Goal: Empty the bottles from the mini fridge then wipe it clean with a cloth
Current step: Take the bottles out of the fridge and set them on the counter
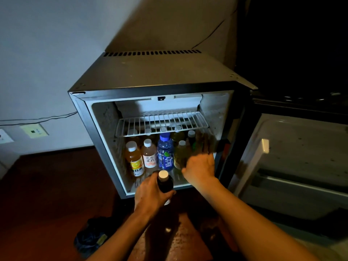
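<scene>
Head view. Mini fridge (98, 140) at centre frame, door (293, 157) swung open toward the right edge. Wire shelf (162, 123) across the upper part of the cavity, nothing visible on it. Bottles stand below it on the fridge floor: orange bottle (134, 159) at left, pale pink bottle (149, 154) just beside it, blue bottle (165, 152) in the middle, a yellow-green bottle (179, 154) to its right; more white-capped bottles in a row behind (labels too dark to read).

Left hand (152, 193) at lower centre, in front of the fridge opening, fingers wrapped round a dark bottle (165, 182) with a white cap, held upright outside the cavity.

Right hand (200, 166) reaches into the right side of the cavity, fingers (206, 146) extended and motion-blurred near the bottles there; holding nothing that I can see.

Dark blue cloth (90, 236) crumpled on the reddish floor (37, 194), lower left of frame, well apart from both hands. Wall socket plate (33, 130) at left edge, cable (37, 119) running above it.
</scene>
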Demonstrator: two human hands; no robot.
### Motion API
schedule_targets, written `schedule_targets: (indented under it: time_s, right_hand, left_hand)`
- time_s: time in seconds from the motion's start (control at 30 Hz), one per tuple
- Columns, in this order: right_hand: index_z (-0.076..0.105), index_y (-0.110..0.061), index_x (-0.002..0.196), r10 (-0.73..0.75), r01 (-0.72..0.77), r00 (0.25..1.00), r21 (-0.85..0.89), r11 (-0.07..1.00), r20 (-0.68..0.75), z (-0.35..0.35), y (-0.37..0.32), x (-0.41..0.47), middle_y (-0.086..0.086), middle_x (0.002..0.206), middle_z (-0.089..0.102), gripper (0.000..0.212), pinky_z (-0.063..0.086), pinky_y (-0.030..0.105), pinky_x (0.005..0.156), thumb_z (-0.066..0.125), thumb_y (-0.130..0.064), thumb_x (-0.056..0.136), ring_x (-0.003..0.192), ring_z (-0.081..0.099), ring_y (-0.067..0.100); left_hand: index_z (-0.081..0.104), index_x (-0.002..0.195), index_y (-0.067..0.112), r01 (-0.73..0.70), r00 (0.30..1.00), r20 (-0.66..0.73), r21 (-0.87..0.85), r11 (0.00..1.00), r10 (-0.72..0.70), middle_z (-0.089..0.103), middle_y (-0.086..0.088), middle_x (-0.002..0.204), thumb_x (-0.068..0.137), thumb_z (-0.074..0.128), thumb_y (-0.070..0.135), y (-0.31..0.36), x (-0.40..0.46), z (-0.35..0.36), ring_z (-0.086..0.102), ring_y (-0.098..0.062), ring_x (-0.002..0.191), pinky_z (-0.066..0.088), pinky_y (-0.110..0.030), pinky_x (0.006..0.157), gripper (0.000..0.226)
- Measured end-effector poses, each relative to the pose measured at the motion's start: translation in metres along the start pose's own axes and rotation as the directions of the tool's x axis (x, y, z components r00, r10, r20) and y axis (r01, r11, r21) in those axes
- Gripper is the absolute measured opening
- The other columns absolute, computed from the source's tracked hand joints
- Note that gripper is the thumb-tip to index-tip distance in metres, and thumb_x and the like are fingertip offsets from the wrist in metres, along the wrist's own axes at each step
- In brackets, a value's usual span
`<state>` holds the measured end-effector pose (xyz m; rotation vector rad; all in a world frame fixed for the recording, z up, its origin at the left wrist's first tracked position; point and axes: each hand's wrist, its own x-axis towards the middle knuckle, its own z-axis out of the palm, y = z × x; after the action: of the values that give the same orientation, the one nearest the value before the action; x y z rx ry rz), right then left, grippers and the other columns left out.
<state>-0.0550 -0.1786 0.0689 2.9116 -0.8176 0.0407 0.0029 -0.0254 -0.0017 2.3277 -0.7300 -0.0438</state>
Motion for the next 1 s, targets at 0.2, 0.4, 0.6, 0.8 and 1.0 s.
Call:
schedule_targets:
  time_s: [0.2,0.4,0.6,0.8,1.0]
  right_hand:
    - [0.063,-0.015,0.121,0.042,-0.042,0.986,0.002,0.999,-0.162,0.003,0.001,-0.001,0.015,0.124,0.056,0.035,0.030,0.046,0.104,0.056,-0.031,0.090,0.121,0.043,0.037]
    - [0.070,-0.015,0.098,0.040,-0.013,0.975,0.125,0.992,-0.217,0.020,-0.006,-0.004,0.016,0.084,0.064,0.039,0.050,0.041,0.067,0.077,-0.005,0.062,0.079,0.062,0.036]
    - [0.057,-0.019,0.114,-0.033,0.179,0.898,0.295,0.939,-0.438,0.036,-0.019,-0.018,0.010,0.087,0.052,0.057,0.045,0.039,0.068,0.075,-0.006,0.063,0.075,0.053,0.031]
    - [0.055,-0.022,0.115,-0.110,0.450,0.780,0.431,0.782,-0.616,0.034,-0.051,-0.029,-0.001,0.088,0.055,0.037,0.043,0.036,0.071,0.067,-0.029,0.081,0.077,0.056,0.021]
    - [0.057,-0.020,0.111,-0.199,0.582,0.743,0.470,0.663,-0.639,0.031,-0.107,-0.039,0.000,0.089,0.059,0.039,0.045,0.035,0.070,0.072,-0.026,0.076,0.079,0.058,0.022]
  left_hand:
    - [0.060,0.110,0.025,0.011,1.000,-0.020,-0.007,1.000,-0.011,0.069,0.004,0.107,0.062,0.082,0.046,0.002,0.003,-0.002,0.064,-0.016,0.095,0.051,-0.030,0.076,0.057]
    - [0.059,0.111,0.026,0.023,1.000,-0.020,-0.005,1.000,-0.024,0.069,0.006,0.107,0.060,0.082,0.049,0.003,0.001,-0.004,0.064,-0.014,0.095,0.052,-0.031,0.077,0.060]
    - [0.058,0.107,0.033,0.071,0.996,-0.057,0.027,0.997,-0.069,0.069,0.011,0.103,0.056,0.079,0.059,-0.007,-0.005,-0.021,0.065,-0.013,0.094,0.054,-0.034,0.076,0.061]
    - [0.055,0.114,0.039,0.135,0.986,-0.103,0.053,0.989,-0.129,0.067,0.014,0.105,0.057,0.074,0.067,-0.024,-0.015,-0.052,0.064,-0.011,0.097,0.051,-0.028,0.075,0.067]
    - [0.056,0.111,0.040,0.238,0.955,-0.199,0.064,0.969,-0.222,0.066,0.015,0.104,0.058,0.074,0.065,-0.053,-0.035,-0.102,0.063,-0.010,0.096,0.047,-0.025,0.071,0.061]
